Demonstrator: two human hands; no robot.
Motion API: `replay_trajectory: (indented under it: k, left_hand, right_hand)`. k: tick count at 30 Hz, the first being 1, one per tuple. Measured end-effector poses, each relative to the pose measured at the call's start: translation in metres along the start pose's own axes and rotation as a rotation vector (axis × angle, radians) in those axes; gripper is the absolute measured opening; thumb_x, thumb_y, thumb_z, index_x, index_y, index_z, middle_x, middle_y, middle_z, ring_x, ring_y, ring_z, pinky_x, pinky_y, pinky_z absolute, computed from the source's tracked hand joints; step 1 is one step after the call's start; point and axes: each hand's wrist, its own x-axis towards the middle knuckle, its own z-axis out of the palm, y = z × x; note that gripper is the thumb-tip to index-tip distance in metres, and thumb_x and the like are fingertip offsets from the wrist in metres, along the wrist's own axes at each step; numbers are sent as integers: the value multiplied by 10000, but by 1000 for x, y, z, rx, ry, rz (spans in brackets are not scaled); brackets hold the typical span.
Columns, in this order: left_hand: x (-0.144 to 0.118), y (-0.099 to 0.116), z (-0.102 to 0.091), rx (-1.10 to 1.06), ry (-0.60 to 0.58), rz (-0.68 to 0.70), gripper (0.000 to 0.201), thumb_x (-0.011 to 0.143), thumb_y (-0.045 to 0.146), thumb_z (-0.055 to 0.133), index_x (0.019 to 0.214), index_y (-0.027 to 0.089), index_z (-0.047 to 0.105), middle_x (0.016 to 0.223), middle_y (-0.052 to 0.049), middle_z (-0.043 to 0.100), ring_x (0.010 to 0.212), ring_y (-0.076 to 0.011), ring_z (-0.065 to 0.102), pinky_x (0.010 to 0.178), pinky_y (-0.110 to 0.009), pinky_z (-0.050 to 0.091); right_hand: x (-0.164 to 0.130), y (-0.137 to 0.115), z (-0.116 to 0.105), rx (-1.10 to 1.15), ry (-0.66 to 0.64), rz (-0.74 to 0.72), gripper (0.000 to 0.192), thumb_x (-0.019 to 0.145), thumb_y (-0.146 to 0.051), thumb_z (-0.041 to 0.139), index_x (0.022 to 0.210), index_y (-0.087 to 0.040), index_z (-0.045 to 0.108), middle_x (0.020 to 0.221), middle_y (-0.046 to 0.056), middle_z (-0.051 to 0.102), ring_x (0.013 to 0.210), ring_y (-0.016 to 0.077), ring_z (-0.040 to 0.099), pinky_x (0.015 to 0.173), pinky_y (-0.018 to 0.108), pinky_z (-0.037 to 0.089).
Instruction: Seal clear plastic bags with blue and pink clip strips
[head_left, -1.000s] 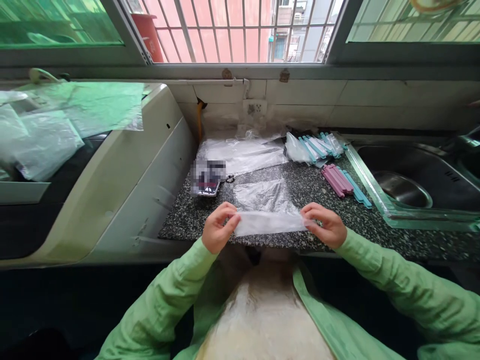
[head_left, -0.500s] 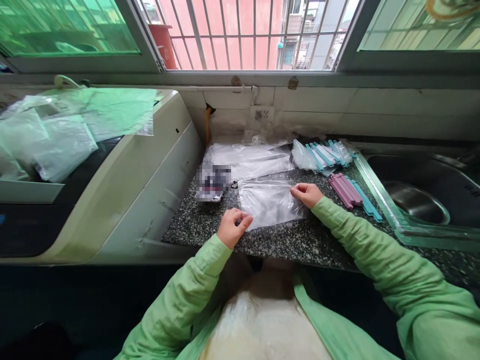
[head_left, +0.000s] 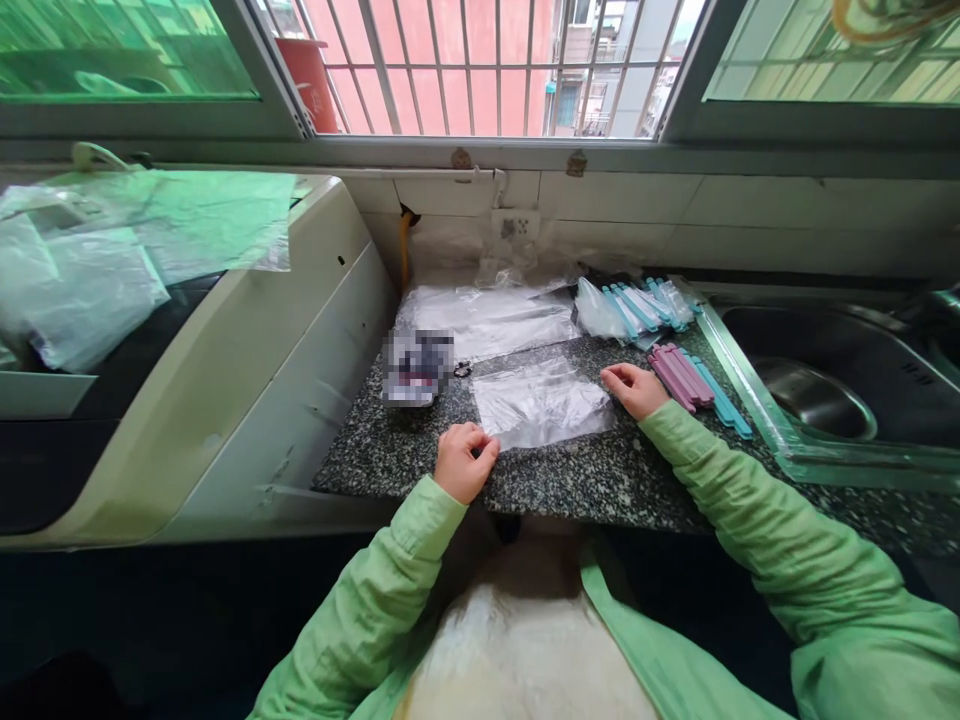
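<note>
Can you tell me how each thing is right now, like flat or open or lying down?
Clear plastic bag: flat on the counter, looks empty.
Left hand: curled, at the bag's near left corner.
Right hand: at the bag's right edge, beside the pink clips.
Pink clips: lying loose, side by side.
Blue clips: lying loose.
Window: barred; open or shut unclear.
Sink: looks dry, tap not seen running.
</note>
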Motion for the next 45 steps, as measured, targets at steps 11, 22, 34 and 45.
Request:
replay_trajectory:
  k: [11, 22, 34, 45]
  left_hand:
    - [2, -3, -2, -102, 25, -14, 223, 724, 302, 511, 538, 193, 567, 602, -5, 556, 675, -147, 503, 680, -289, 392]
    - [0, -8, 2, -17, 84, 59, 237, 727, 280, 505, 509, 188, 513, 582, -11, 536, 655, -152, 496, 656, -292, 394]
    - [-2, -10, -3, -88, 74, 61, 241, 742, 295, 481, 523, 195, 489, 602, -10, 518, 667, -148, 480, 673, -291, 402]
    - [-2, -10, -1, -57, 73, 60, 231, 743, 294, 475, 538, 195, 511, 606, -19, 524, 672, -157, 487, 666, -301, 400]
  right_hand:
    - [-53, 27, 2, -168, 106, -311, 406, 585, -511, 662, 881, -233, 674, 972, 75, 637, 922, 255, 569, 840, 423, 426]
    - [-40, 24, 6, -35, -25, -366, 139, 664, -343, 624, 612, -218, 652, 794, 46, 661, 857, 219, 578, 810, 398, 435]
    - [-28, 48, 11, -217, -41, -450, 491, 503, -508, 724, 915, -247, 668, 1181, 94, 548, 1105, 310, 445, 936, 493, 350]
    - [-24, 12, 7, 292, -313, -229, 409, 562, -586, 642, 607, -181, 610, 743, 58, 636, 739, 191, 575, 740, 363, 462]
